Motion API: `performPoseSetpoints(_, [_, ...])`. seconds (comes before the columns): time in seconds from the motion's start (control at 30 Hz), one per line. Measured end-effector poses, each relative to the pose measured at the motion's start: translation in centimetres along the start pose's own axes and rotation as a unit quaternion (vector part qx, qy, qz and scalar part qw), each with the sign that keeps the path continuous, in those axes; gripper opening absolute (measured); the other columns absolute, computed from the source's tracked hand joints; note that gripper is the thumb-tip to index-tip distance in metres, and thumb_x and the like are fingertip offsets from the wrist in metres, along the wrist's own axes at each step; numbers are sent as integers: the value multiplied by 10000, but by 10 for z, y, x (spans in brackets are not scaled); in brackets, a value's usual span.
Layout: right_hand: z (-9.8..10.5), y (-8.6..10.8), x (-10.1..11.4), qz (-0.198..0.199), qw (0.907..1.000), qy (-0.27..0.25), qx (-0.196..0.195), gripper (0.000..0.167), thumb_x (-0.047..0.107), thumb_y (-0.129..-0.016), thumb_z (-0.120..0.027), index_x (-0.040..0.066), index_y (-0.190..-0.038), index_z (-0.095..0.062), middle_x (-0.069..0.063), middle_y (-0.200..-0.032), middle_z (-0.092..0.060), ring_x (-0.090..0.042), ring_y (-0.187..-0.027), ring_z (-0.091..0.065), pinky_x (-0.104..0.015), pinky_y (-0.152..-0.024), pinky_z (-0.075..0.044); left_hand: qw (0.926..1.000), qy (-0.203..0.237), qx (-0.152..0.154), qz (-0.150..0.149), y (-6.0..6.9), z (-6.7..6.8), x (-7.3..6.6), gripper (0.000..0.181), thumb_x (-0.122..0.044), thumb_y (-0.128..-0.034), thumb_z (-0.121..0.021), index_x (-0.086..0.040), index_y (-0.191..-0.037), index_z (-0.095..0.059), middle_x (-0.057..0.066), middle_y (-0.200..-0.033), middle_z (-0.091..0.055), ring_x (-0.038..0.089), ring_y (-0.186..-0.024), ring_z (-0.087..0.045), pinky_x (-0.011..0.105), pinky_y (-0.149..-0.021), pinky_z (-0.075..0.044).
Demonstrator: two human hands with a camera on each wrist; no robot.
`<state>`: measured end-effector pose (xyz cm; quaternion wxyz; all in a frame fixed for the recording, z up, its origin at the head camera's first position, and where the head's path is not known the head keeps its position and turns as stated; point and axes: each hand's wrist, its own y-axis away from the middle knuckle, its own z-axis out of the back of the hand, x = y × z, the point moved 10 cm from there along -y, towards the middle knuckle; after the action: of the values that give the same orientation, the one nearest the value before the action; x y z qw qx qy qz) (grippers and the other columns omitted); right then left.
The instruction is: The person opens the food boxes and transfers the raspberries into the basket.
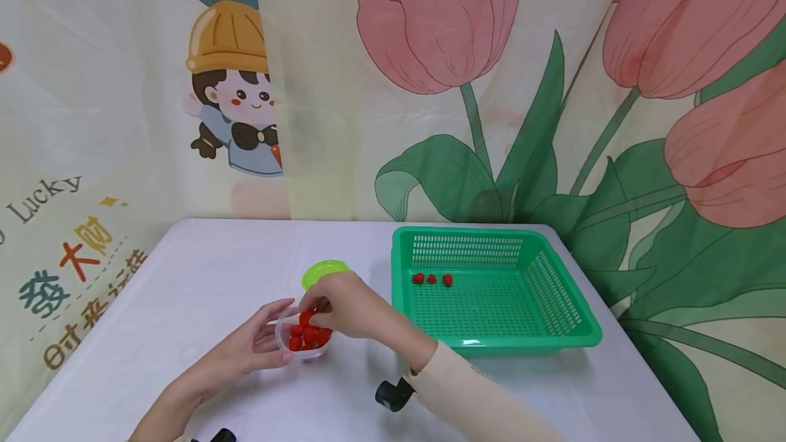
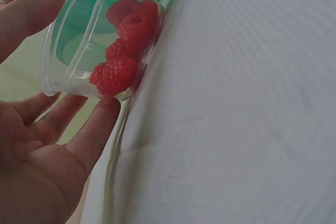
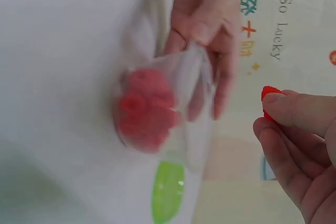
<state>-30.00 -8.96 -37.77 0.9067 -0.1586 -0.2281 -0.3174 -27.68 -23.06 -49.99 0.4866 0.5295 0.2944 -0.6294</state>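
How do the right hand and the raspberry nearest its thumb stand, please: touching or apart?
Touching: the right wrist view plainly shows the right hand pinching the raspberry, with the thumb lying partly across it.

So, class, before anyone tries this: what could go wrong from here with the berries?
The pinched berry sits at the fingertips of the right hand, so it might slip and fall. The left hand holds the cup close by; a knock could tip it and spill the berries inside. The basket has a raised rim, which a hand crossing low might bump, shifting its three berries.
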Motion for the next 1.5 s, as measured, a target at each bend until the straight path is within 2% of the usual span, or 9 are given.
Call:
performPoseSetpoints(0.23, [46,9,-9,9,9999,-32,-113,193,103,-935,-830,97,-1126,-810,24,-1005,-767,-17,-839,-656,-107,-764,-537,10000,-6,40,-42,0,-1,-1,911,-230,-953,-804,-220,-1671,-243,171,-1707,-308,499,-1534,-333,371,-1103,-521])
performPoseSetpoints(0.37, [72,14,-24,-51,9997,-30,-221,165,90,-944,-818,86,-1109,-812,6,-1003,-775,-52,-843,-677,-138,-773,-559,9999,0,44,-126,0,-2,-1,901,-215,-951,-809,-215,-1665,-259,166,-1704,-313,495,-1532,-337,262,-1075,-514])
performPoseSetpoints(0.53, [107,20,-49,-176,9988,-26,-451,141,71,-952,-804,101,-1089,-811,11,-1002,-775,-87,-866,-705,-196,-804,-582,9996,59,45,-282,0,-2,-1,901,-180,-946,-812,-201,-1662,-266,171,-1701,-318,502,-1533,-331,133,-1016,-461])
performPoseSetpoints(0.8, [148,36,-97,-478,9962,95,-727,128,75,-963,-786,85,-1089,-800,-10,-1019,-780,-133,-914,-729,-282,-857,-605,9997,92,44,-238,-1,-2,0,896,-186,-950,-808,-217,-1663,-266,160,-1704,-316,499,-1540,-320,133,-1008,-468])
performPoseSetpoints(0.93, [154,44,-126,-690,9949,167,-715,139,89,-967,-785,77,-1105,-795,-26,-1039,-783,-153,-928,-726,-322,-864,-609,9996,102,57,-272,-2,-2,1,894,-178,-952,-805,-210,-1663,-264,164,-1704,-315,499,-1539,-323,133,-1011,-465])
performPoseSetpoints(1.13, [151,57,-168,-988,9931,275,-570,125,78,-977,-770,64,-1099,-794,-40,-1032,-790,-174,-931,-735,-353,-857,-612,9995,76,41,-288,-2,-2,2,895,-180,-951,-805,-200,-1664,-263,167,-1703,-316,489,-1539,-325,129,-1014,-461])
performPoseSetpoints(1.5, [139,79,-221,-1247,9909,487,-145,120,53,-974,-766,53,-1092,-791,-44,-1019,-784,-198,-937,-739,-379,-858,-612,9995,89,51,-287,-2,-2,2,892,-182,-955,-802,-204,-1665,-263,164,-1702,-316,481,-1535,-336,137,-1015,-468])
